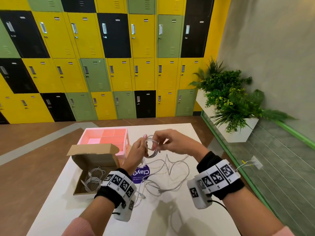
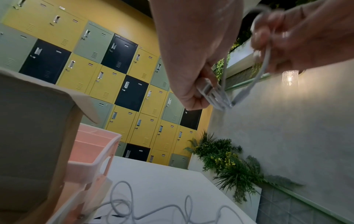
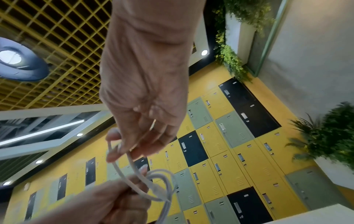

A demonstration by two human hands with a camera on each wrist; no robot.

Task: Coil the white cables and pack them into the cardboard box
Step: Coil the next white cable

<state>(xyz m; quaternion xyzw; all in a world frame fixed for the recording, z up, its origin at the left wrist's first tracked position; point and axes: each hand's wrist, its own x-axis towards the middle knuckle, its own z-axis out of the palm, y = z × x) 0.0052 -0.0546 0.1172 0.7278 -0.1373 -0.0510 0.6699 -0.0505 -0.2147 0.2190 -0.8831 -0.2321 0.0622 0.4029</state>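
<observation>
Both hands are raised above the white table point(image 1: 187, 137) and work one white cable coil point(image 1: 152, 147). My left hand point(image 1: 139, 149) grips the coil's lower loops, seen as a bundle point(image 2: 214, 95) in the left wrist view. My right hand point(image 1: 166, 142) pinches a strand of the same coil point(image 3: 134, 163) at its top. Loose white cables point(image 1: 168, 169) lie tangled on the table below the hands. The open cardboard box point(image 1: 95, 160) stands to the left, with a coiled white cable point(image 1: 94, 180) inside.
A pink compartment tray point(image 1: 105, 137) sits behind the box. A purple round sticker point(image 1: 141, 173) lies on the table under the cables. Lockers point(image 1: 109, 65) fill the far wall, and a white planter with plants point(image 1: 235, 103) stands to the right by a green-edged railing.
</observation>
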